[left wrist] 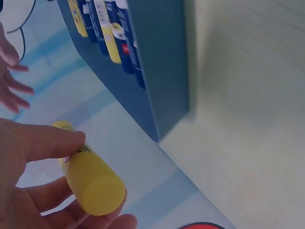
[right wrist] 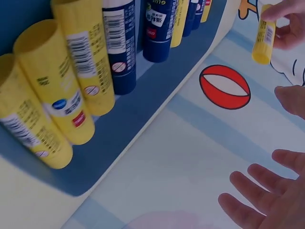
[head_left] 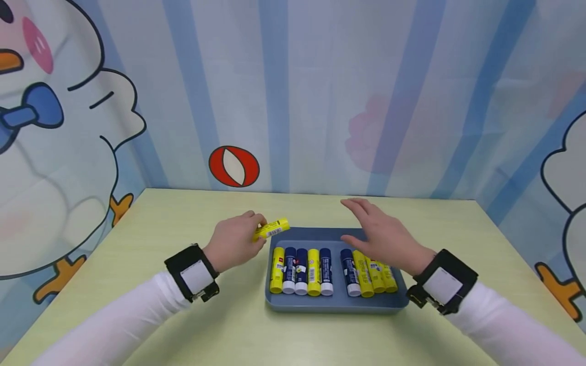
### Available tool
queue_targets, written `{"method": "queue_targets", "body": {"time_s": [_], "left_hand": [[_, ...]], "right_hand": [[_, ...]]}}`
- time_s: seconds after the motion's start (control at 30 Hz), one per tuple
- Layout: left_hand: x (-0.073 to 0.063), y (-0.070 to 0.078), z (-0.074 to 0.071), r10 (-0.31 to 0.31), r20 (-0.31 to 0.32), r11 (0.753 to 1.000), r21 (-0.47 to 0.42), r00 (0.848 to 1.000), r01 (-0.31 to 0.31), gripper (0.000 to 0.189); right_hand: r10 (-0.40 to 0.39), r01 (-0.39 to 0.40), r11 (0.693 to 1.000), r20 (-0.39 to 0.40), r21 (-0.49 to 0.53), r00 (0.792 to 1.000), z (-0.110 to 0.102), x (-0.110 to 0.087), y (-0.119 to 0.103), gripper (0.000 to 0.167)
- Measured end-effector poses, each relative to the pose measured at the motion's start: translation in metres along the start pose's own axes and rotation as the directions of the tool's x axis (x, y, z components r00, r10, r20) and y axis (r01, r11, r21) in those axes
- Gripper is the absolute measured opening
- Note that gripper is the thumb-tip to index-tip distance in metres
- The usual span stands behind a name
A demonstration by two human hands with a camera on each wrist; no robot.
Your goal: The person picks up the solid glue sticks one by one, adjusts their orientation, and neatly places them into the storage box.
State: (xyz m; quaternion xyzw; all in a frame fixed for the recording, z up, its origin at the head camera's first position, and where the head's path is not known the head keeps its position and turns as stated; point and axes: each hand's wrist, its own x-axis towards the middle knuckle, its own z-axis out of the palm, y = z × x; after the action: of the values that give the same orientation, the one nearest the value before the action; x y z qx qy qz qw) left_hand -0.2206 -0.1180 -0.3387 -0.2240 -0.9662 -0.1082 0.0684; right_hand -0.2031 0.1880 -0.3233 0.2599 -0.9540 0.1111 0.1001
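Observation:
My left hand (head_left: 238,239) pinches a yellow glue stick (head_left: 273,229) between thumb and fingers, just off the tray's back left corner. In the left wrist view that glue stick (left wrist: 93,179) points one round end at the camera. Over the back right part of the blue-grey tray (head_left: 339,304), my right hand (head_left: 389,236) hovers with fingers extended and holds nothing. Inside the tray lie yellow glue sticks (head_left: 314,272) and dark blue ones with white ends (head_left: 326,272), in a left group and a right group. The right hand partly hides the rightmost yellow glue stick (head_left: 389,278).
The tray stands on a pale wooden table (head_left: 220,330). Behind the table hangs a striped blue curtain (head_left: 316,101) printed with a red ball (head_left: 234,166) and cartoon birds. Each wrist wears a black strap (head_left: 192,272) with a small device on it.

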Motion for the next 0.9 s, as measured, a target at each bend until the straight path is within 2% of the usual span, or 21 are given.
{"method": "queue_targets", "body": {"time_s": [0.23, 0.43, 0.63, 0.77, 0.9], "left_hand": [[0.002, 0.029, -0.001, 0.104, 0.022, 0.995, 0.007, 0.994, -0.104, 0.030], [0.001, 0.045, 0.000, 0.194, 0.027, 0.981, 0.006, 0.981, -0.194, 0.032], [-0.001, 0.052, 0.003, 0.260, 0.026, 0.966, 0.003, 0.965, -0.260, 0.032], [-0.001, 0.053, 0.007, 0.287, 0.023, 0.958, -0.010, 0.958, -0.287, 0.031], [-0.001, 0.054, 0.009, 0.289, 0.028, 0.957, -0.033, 0.957, -0.288, 0.030]], "right_hand": [[-0.088, 0.088, 0.996, -0.001, 0.026, 0.996, 0.007, 0.010, -0.018, 0.073], [-0.134, 0.132, 0.989, 0.033, 0.064, 0.990, 0.017, 0.009, -0.028, 0.068], [-0.165, 0.157, 0.982, 0.070, 0.103, 0.984, 0.026, 0.005, -0.032, 0.058], [-0.210, 0.206, 0.973, 0.029, 0.100, 0.977, 0.030, 0.003, -0.033, 0.042], [-0.242, 0.241, 0.967, -0.004, 0.086, 0.970, 0.032, 0.003, -0.032, 0.032]]}}
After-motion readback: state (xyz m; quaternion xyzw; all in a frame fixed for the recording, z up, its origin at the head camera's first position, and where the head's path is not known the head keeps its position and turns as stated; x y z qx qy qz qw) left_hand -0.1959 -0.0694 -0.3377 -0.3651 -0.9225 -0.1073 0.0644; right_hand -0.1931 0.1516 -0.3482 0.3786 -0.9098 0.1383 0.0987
